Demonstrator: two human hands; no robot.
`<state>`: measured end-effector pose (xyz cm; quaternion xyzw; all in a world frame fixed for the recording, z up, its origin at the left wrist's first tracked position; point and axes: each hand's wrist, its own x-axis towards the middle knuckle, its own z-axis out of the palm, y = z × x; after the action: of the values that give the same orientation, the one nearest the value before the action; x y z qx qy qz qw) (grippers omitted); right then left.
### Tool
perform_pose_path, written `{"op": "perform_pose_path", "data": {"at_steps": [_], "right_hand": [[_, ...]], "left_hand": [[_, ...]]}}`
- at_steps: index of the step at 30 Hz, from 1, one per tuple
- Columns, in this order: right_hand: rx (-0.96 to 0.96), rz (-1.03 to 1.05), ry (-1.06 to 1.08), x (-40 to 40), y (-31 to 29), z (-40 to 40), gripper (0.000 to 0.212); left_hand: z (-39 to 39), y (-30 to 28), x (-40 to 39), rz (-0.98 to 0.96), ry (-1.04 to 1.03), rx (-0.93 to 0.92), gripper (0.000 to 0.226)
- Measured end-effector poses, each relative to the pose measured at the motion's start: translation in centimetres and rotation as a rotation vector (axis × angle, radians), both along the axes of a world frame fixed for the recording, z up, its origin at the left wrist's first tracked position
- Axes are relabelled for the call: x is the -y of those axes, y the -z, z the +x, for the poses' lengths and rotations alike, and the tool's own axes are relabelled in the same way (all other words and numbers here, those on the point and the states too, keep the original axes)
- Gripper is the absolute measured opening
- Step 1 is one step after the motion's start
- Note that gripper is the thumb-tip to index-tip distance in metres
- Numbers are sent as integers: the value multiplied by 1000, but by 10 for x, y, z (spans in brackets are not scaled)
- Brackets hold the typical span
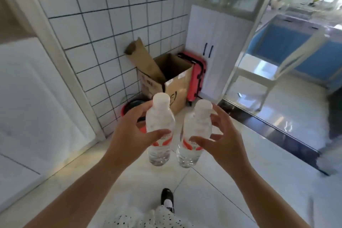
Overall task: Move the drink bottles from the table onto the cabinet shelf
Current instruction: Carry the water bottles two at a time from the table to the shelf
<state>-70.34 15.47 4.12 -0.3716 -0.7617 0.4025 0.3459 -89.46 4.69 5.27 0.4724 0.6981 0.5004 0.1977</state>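
Note:
I hold two clear plastic water bottles with white caps and red-and-white labels upright in front of me, above the floor. My left hand (129,131) grips the left bottle (160,122) around its middle. My right hand (220,139) grips the right bottle (196,131) the same way. The bottles are side by side, a small gap apart. A white cabinet (211,46) with two dark handles and a glass-fronted upper part stands ahead at the right. No table is in view.
An open cardboard box (166,77) and a pink suitcase (197,76) stand against the tiled wall (103,15) ahead. A red basin (129,109) lies on the floor behind my left hand. A glass sliding door (259,61) and dark threshold (268,127) are at right. My shoe (167,197) shows below.

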Motion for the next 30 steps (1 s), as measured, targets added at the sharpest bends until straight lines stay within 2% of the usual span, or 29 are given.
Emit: {"op": "perform_pose_path", "data": {"at_steps": [3,11,18,24,30], "right_hand": [[20,-38,-161,-22,2,-82,78],[81,-63,-554,-65,4,-297,74],[100,-114,-816,-49,-12,-439,69],[62,-106,-931,-19,-21,-543,64],[-51,-89,-904,22,-50,-644,62]], "left_hand": [[-52,-2,11,3,-192,47,61],[-200,-2,25,-5,-610,100,63],[-288,-14,57,32,-930,129,58],[-371,-18,91,98,-1046,128,60],[-474,-50,139,127,-1029,89,61]]}}
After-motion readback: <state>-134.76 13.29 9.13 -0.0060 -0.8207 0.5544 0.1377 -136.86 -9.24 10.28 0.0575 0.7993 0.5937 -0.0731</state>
